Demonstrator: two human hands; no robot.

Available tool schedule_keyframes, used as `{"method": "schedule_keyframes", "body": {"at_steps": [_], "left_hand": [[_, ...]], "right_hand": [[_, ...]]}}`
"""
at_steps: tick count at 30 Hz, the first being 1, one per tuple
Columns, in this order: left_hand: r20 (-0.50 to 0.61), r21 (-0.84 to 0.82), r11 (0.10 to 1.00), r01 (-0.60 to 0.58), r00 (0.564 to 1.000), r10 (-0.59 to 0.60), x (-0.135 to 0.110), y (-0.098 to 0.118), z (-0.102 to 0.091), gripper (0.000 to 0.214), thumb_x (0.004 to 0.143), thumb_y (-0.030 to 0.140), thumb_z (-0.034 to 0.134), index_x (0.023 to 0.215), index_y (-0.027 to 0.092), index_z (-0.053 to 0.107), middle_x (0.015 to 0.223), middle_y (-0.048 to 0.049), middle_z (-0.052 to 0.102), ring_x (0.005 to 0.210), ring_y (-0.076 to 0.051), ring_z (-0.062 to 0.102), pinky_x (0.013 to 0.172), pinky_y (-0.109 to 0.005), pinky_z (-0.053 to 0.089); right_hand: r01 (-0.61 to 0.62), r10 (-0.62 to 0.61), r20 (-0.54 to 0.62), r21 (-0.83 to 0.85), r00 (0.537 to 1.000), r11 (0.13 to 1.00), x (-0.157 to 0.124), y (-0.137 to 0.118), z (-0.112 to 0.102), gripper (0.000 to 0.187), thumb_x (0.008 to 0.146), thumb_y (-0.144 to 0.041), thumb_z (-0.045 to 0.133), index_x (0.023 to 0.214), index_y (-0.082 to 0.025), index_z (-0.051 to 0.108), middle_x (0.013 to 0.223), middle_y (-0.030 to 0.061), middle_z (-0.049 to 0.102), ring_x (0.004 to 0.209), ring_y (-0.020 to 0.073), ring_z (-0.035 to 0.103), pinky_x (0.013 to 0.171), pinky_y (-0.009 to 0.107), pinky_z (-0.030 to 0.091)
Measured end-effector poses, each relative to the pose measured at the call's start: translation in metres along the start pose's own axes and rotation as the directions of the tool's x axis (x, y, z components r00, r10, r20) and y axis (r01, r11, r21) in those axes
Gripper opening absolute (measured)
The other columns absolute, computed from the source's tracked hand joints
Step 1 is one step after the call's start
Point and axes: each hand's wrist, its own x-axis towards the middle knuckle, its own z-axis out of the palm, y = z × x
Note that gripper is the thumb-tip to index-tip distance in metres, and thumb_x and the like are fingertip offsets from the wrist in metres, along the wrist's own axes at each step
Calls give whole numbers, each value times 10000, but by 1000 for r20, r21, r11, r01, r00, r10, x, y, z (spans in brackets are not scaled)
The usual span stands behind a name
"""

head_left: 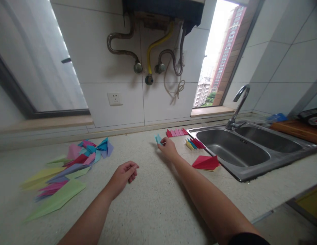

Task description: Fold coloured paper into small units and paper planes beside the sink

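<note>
My right hand point(169, 148) reaches toward the back of the counter, its fingers pinching a small light-blue folded paper piece point(157, 138). Nearer to me, my left hand point(124, 173) hovers over the bare counter with its fingers curled in, and nothing shows in it. To the right of my right hand stands a row of small red and pink folded papers point(176, 132). A second small group, yellow, blue and dark red point(194, 143), lies by the sink. Larger red folded paper point(205, 162) rests in front of that group.
Many-coloured folded papers lie in a loose pile point(71, 166) on the left of the counter point(145, 204). A steel double sink point(226, 170) with a tap point(241, 98) is set in at right. Hoses point(148, 56) and a socket point(114, 99) are on the wall.
</note>
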Motion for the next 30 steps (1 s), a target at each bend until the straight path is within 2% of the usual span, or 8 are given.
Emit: {"method": "schedule_keyframes", "body": {"at_steps": [4,9,13,17,20,25,30], "left_hand": [[-14,6,1000,4,1000,-4,0,0,1,313,826,467,613,900,165,649,695,-17,593,570,-121,528,489,-214,370],[-11,8,1000,9,1000,-9,1,0,0,291,828,452,611,894,172,653,698,-19,598,584,-123,532,501,-216,381],[-5,9,999,31,999,-31,3,-2,-2,281,837,441,603,906,173,652,698,-19,593,589,-127,530,506,-222,386],[4,15,999,43,999,-43,4,-5,-3,268,854,430,592,903,172,644,701,-20,590,597,-129,528,510,-227,390],[6,25,999,45,999,-45,5,-7,-3,261,861,425,587,906,174,642,704,-19,591,603,-129,528,513,-228,394],[16,53,997,52,998,-53,5,-5,-2,263,864,429,582,901,175,638,707,-13,591,608,-129,531,520,-229,400],[19,79,995,60,998,-62,4,-1,-2,291,863,450,580,917,169,635,718,-14,595,618,-127,531,533,-227,406]], "right_hand": [[-16,14,-20,-92,1000,996,17,3,13,158,749,-290,653,837,-182,579,829,48,648,739,175,599,662,272,439],[-18,13,-31,-189,999,982,47,6,19,149,768,-255,654,866,-167,583,887,93,638,837,209,592,761,308,440],[-76,69,-36,-272,997,959,55,13,24,158,817,-253,624,926,-142,595,971,153,632,948,254,584,841,355,426],[-121,112,-45,-411,993,903,47,18,29,267,854,-302,598,1026,-98,602,1049,228,614,1034,321,552,880,426,403],[-59,48,-34,-487,998,871,35,12,31,336,855,-338,590,1084,-93,608,1121,251,584,1062,350,525,876,454,393],[131,-67,136,-546,988,828,12,-7,32,389,863,-426,546,1110,-138,632,1254,219,537,1120,362,469,888,469,369],[125,-5,201,-588,980,799,3,-16,34,525,911,-516,411,1170,-110,620,1344,220,490,1173,381,416,942,496,297]]}}
